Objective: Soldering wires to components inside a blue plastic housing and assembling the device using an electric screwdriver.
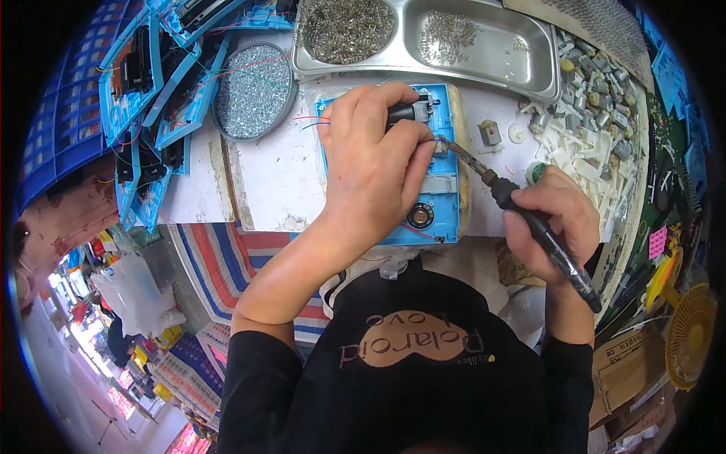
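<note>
A blue plastic housing (441, 198) lies on the white work surface, with a small round black speaker (420, 216) near its front edge. My left hand (374, 163) presses down on the housing and pinches a black part (404, 112) at its far end, where thin red and white wires (308, 119) stick out to the left. My right hand (556, 219) grips the black handle of a soldering iron (522, 216). The iron's tip touches the housing just beside my left fingertips.
A two-compartment steel tray (484, 64) with small metal parts sits at the back. A round dish of screws (252, 91) lies left of it. Stacked blue housings (151, 83) fill the left. Small motors and white plastic parts (586, 113) pile up on the right. A yellow fan (692, 333) stands lower right.
</note>
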Demonstrator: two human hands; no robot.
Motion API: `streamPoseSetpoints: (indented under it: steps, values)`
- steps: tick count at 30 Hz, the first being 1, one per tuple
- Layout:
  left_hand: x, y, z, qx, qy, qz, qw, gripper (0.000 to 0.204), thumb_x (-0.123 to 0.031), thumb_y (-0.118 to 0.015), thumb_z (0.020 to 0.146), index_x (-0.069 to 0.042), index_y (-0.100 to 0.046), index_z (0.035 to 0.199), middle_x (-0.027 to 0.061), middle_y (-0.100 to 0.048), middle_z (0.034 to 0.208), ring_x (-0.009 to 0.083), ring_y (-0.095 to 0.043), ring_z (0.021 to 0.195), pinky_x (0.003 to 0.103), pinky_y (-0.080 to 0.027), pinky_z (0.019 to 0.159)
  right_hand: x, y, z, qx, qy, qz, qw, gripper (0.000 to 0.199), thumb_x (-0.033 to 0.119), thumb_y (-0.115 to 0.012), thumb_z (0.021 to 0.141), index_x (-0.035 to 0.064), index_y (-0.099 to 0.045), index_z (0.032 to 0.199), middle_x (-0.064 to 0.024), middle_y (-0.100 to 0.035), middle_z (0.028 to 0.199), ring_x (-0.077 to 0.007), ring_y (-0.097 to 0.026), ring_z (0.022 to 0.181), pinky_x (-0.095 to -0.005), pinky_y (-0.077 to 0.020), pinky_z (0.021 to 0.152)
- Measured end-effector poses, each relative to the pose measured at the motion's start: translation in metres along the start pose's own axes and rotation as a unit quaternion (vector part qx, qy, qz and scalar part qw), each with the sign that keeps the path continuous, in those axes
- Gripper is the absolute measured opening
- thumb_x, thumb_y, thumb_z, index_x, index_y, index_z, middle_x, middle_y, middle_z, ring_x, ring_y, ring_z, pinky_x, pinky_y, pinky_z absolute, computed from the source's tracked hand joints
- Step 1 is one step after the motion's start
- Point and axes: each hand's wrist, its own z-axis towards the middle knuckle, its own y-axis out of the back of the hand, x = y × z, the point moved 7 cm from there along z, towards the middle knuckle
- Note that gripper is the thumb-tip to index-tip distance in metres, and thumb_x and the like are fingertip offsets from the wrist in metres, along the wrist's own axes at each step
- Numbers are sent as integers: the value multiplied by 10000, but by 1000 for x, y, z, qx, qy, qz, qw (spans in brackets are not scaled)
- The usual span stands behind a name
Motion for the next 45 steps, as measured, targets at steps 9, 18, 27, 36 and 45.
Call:
streamPoseSetpoints:
  steps: [9, 18, 27, 36, 45]
  values:
    - [0, 1, 0, -5, 2, 2, 1000, 156, -74, -799, 776, -80, -715, 906, 120, -625, 1222, 347, -554, 1138, 459, -402, 994, 0, 11, -3, -9, -11, -1, 1000, 255, 32, -807, 766, 9, -681, 987, -55, -564, 660, -183, -492, 552, -300, -349, 514]
    - [1, 1, -1, -8, -1, 4, 1000, 157, -93, -805, 777, -93, -730, 914, 111, -630, 1226, 339, -558, 1144, 455, -403, 997, -2, 12, -4, -11, -23, 5, 1000, 252, 41, -810, 775, 4, -685, 991, -59, -592, 688, -173, -494, 568, -290, -358, 533]
    - [2, 9, -1, -12, -32, -6, 999, 92, -137, -789, 799, -115, -750, 880, 99, -619, 1264, 340, -522, 1214, 471, -335, 1060, -6, 24, -16, -35, -68, 18, 997, 266, 26, -806, 773, 13, -686, 1010, -46, -553, 676, -162, -485, 582, -288, -341, 541]
    - [-13, 0, -1, 43, -30, 82, 995, 92, -192, -763, 738, -147, -710, 798, 95, -562, 1272, 365, -454, 1257, 629, -220, 1097, 0, 17, -16, -11, -54, 24, 998, 262, 22, -810, 766, 12, -682, 995, -62, -610, 703, -167, -499, 577, -292, -352, 535]
    - [-16, -2, 6, 68, -26, 92, 993, 101, -194, -760, 737, -134, -707, 797, 105, -556, 1291, 374, -442, 1297, 676, -191, 1100, 3, 11, -14, -2, -34, 31, 999, 265, 21, -812, 762, 0, -680, 992, -72, -614, 695, -177, -497, 559, -297, -348, 523]
